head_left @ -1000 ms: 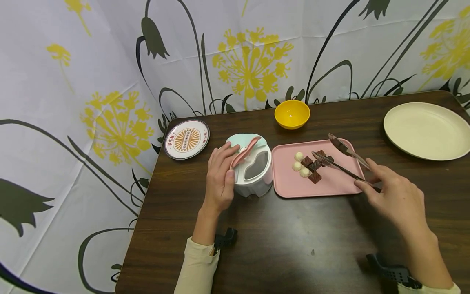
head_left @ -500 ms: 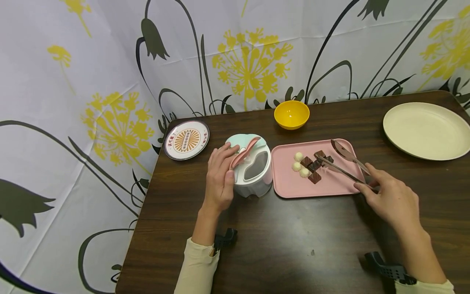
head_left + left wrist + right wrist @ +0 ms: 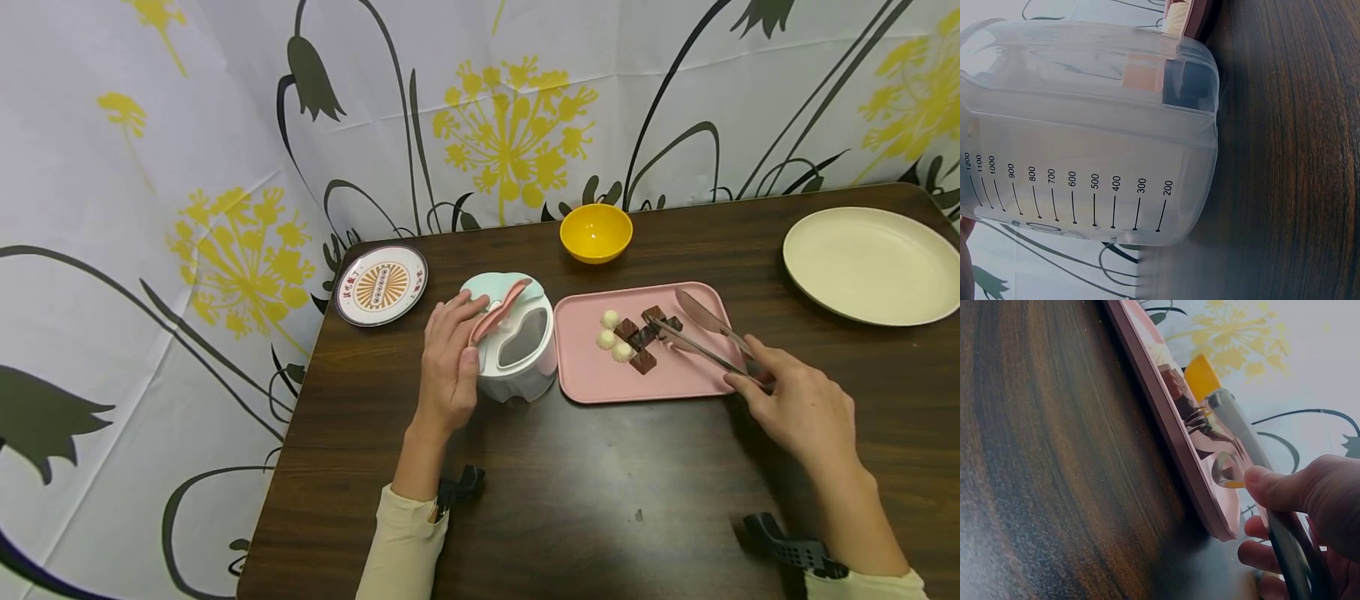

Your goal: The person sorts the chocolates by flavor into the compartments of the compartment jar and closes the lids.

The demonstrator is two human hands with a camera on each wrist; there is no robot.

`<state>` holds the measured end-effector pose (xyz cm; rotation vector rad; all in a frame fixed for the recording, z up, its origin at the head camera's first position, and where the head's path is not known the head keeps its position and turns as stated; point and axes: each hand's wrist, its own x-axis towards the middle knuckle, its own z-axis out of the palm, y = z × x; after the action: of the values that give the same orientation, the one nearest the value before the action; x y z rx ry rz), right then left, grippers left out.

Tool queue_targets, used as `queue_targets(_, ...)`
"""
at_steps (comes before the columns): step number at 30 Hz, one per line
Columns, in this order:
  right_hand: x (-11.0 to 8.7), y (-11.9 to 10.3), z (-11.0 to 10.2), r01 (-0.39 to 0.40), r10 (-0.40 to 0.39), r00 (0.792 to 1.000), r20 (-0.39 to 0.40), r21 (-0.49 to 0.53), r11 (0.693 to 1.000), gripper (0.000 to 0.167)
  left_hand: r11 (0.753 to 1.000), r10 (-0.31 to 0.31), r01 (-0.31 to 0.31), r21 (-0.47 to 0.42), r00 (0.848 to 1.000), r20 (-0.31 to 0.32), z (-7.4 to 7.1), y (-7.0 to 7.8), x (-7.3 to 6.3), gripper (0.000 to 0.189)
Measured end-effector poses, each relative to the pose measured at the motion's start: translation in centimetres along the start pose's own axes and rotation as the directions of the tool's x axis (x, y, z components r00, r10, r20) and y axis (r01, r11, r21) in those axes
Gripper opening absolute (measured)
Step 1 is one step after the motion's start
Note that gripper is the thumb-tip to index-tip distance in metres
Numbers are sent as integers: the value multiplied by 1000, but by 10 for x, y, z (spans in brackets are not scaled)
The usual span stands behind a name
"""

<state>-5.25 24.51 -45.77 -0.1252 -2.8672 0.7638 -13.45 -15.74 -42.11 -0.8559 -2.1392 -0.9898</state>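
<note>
My left hand (image 3: 450, 358) holds the raised pink flip lid (image 3: 498, 315) of a clear storage canister (image 3: 517, 385), fingers behind it and thumb at its lower end. The canister's other lid is mint, and an S-edged opening shows beside the pink one. Measuring marks run along its wall (image 3: 1097, 150) in the left wrist view. My right hand (image 3: 802, 396) holds metal tongs (image 3: 701, 348), their arms spread apart over the pink tray (image 3: 697, 379). One tip reaches the dark chocolate pieces (image 3: 643, 362); the other is near the tray's right side. Cream-coloured balls (image 3: 606, 339) lie beside the chocolates.
A yellow bowl (image 3: 596, 233) stands behind the tray. At the back left is a patterned plate (image 3: 382, 285), and a large cream plate (image 3: 873, 267) lies at the right. A flower-printed cloth (image 3: 510, 125) hangs behind the dark wooden table (image 3: 570, 500).
My right hand has shifted slightly left, and the upper tong arm's tip has come down a little. The left hand keeps its place on the canister, with the pink lid up.
</note>
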Motion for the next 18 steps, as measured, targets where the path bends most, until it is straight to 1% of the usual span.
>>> queue_targets(6, -1, -1, -1, -21, 21, 1000, 17, -7, 1000, 59, 1000, 2, -2, 2, 1000, -8, 0, 0, -1, 52)
queue_targets(18, -1, -3, -2, -54, 54, 999, -3, -12, 998, 52, 1000, 1, 0, 1, 1000, -8, 0, 0, 0, 52)
